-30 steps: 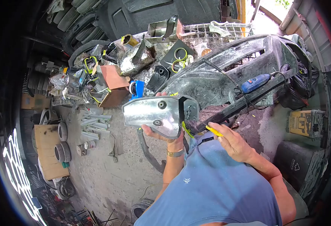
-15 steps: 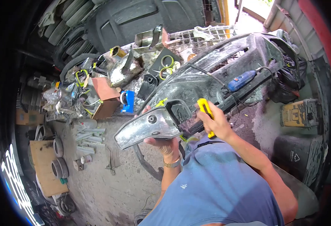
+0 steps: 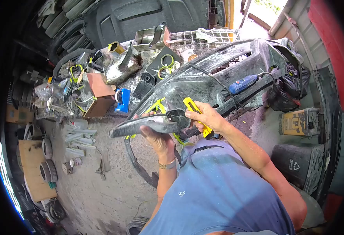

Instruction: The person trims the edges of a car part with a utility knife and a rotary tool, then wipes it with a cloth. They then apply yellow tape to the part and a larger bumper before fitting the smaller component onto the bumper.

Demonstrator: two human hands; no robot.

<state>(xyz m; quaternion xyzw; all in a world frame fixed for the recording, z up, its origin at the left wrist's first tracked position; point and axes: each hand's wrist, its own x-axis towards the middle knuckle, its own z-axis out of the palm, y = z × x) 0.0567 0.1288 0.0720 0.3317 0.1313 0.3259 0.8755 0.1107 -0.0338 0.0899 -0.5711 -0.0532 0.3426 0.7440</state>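
My left hand grips a silvery-grey car trim part from below, and the part is tilted almost edge-on to me. Strips of yellow-green tape hang on it. My right hand holds a yellow utility knife, with its tip near the dark right end of the part. Both hands are in front of my chest, just before a large dusty black car bumper.
A blue rotary tool with a cord lies on the bumper. The cluttered bench behind holds a cardboard box, a blue tape dispenser, tape rolls and a wire basket. A yellow battery and dark bin stand right; tyres lean behind.
My left hand has turned the trim part from face-on to nearly edge-on. My right hand has raised the yellow knife from low beside the part up to its right end.
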